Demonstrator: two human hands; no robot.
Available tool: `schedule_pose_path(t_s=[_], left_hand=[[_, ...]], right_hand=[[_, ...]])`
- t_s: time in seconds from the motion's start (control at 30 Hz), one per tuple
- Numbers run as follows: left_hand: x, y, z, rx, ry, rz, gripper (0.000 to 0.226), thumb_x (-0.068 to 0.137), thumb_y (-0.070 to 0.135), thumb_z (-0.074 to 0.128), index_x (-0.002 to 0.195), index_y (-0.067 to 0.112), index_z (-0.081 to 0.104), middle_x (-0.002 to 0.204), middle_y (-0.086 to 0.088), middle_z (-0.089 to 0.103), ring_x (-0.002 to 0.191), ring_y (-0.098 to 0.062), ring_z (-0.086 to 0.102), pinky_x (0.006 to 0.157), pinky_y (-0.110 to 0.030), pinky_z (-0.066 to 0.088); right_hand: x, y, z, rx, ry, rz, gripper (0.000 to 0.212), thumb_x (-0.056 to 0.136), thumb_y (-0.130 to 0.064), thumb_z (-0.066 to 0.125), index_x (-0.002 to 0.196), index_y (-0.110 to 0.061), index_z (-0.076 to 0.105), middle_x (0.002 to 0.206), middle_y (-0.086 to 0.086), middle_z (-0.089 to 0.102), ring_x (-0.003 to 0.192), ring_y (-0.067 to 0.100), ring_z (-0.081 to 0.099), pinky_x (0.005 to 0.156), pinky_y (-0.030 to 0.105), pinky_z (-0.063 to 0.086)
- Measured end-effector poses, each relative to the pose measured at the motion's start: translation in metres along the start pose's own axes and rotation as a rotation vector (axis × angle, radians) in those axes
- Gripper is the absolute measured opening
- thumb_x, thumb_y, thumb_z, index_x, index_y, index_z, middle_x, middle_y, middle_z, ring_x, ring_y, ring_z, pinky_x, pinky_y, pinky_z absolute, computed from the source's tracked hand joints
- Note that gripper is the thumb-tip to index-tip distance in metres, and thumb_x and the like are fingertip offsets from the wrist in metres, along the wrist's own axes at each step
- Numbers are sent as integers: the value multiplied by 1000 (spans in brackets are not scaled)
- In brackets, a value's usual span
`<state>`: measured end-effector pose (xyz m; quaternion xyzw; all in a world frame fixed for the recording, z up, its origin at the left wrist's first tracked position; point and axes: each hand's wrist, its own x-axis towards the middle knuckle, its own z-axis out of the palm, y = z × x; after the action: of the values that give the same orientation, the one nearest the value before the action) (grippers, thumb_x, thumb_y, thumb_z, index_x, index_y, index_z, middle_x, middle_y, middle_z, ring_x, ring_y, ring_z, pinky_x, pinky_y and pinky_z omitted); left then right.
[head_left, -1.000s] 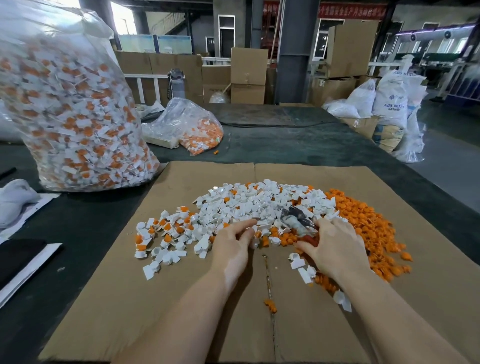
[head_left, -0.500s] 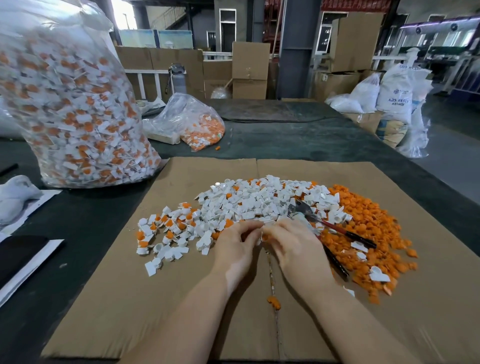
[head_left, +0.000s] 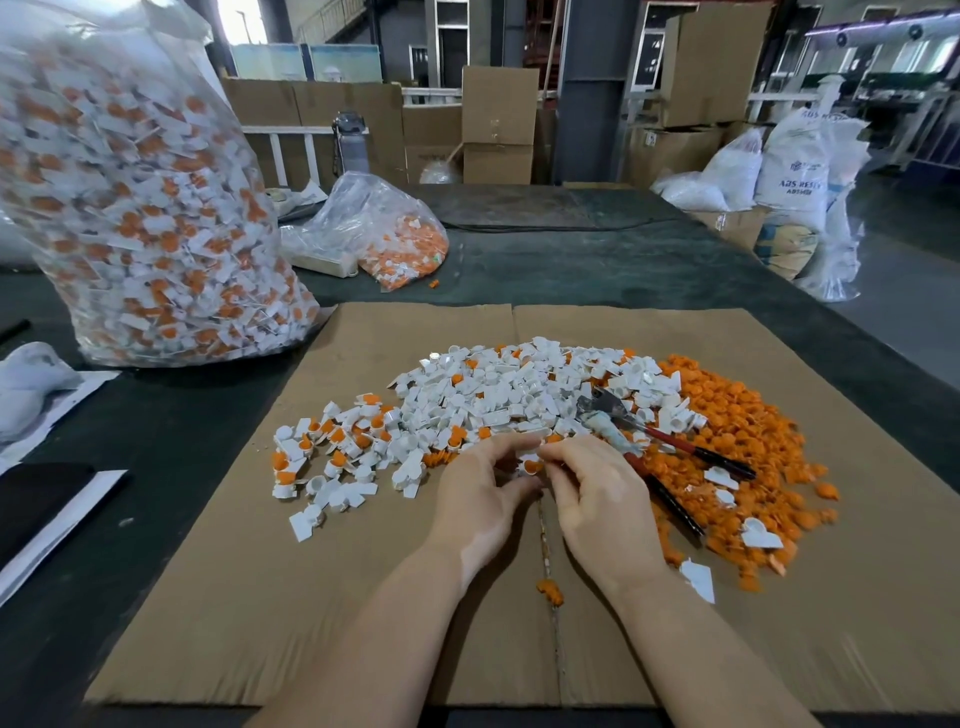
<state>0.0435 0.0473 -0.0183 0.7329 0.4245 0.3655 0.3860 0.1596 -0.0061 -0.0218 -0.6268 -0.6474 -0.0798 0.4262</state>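
Hands: left hand (head_left: 483, 496) and right hand (head_left: 605, 501) meet fingertip to fingertip, both pinching one white-and-orange piece (head_left: 531, 466) at the near edge of the white pile (head_left: 493, 395).
Left: full bag (head_left: 145, 208) stands at the cardboard (head_left: 249, 597) sheet's far-left corner.
Centre: bare cardboard lies open around both wrists.
Right: pliers (head_left: 675, 444) rest just beside the right hand, on the orange pile (head_left: 743, 415).

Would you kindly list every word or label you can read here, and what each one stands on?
"ABS RESI": on the white sack at the right; its end curves out of sight.
Small line under it: too blurred to read.
Stickers on the cardboard boxes: too small to read.
Cap pinched between the left hand and right hand: no print visible.
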Motion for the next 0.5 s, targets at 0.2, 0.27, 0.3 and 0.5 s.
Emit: schedule_pose_path(t_s=[0.2, 0.27, 0.3, 0.5], left_hand=[[-1, 3, 0, 67, 25, 32, 33, 82, 7, 69, 112, 21, 68, 96, 17, 60, 79, 9, 51, 77, 3, 36], [-1, 4, 1, 82, 29, 43, 34, 81, 6, 70, 111, 21, 69, 96, 19, 59, 80, 16, 48, 74, 7, 31], [-1, 4, 1, 94, 27, 46, 34, 80, 7, 71, 111, 21, 69, 97, 20, 59, 80, 18, 47, 72, 8, 30], [0, 2, 0, 94, 103, 26, 26, 87, 12, 65, 106, 29, 64, 93, 12, 59, 79, 0, 54, 69, -3, 38]], right_hand=[[0, -1, 0, -19, -43, -12, 7, 77, 1, 72, 81, -5, 69, 79, 5, 65, 79, 20, 61, 74, 20, 44], [1, 0, 1, -31, -32, -13, 7, 76, 2, 72, 77, -4, 67, 76, 6, 64, 76, 21, 60, 73, 20, 41], [1, 0, 2, -34, -28, -14, 7, 76, 2, 72, 77, -4, 67, 75, 6, 63, 76, 22, 60, 73, 20, 41], [0, -2, -2, -62, 43, -28, 5, 81, -8, 70, 85, -6, 68, 82, 4, 65, 82, 19, 61, 75, 27, 50]])
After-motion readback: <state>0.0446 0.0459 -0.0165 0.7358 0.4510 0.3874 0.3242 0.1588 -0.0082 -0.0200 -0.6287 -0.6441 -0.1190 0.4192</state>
